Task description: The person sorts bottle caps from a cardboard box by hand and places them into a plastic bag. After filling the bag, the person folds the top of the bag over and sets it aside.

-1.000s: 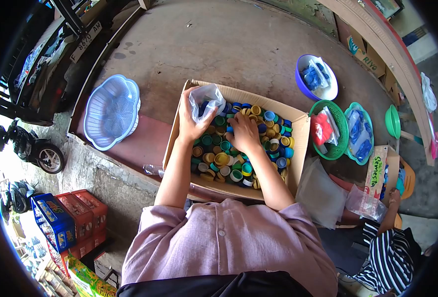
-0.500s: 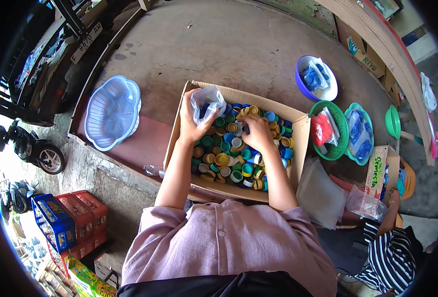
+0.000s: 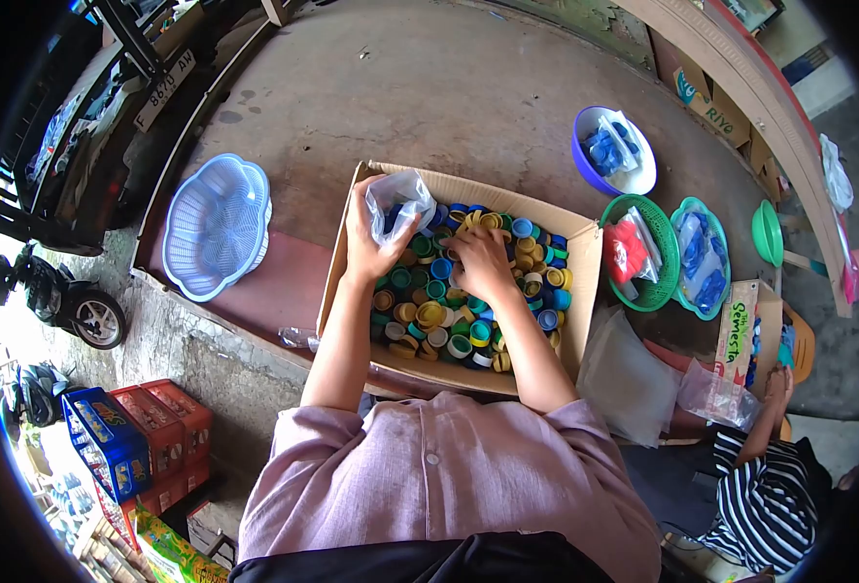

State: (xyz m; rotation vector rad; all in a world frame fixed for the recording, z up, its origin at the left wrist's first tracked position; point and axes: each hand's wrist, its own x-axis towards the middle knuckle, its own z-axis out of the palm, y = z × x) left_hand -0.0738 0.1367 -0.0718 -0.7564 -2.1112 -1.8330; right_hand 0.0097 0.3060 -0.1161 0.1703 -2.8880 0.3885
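Blue, green, yellow and white round plastic caps lie loose, heaped in a brown cardboard box on the brown desk. I judge each cap light, stiff, hardly fragile, perhaps slick; best pinched across its rim. Left hand: grip wrapped round a soft, clear plastic bag. Right hand: fingers curled down among the caps; I cannot tell how wide the grip is or whether it holds one. Hidden from me: the heap's lower layers. Blue shows through the bag; inside or behind, unclear.
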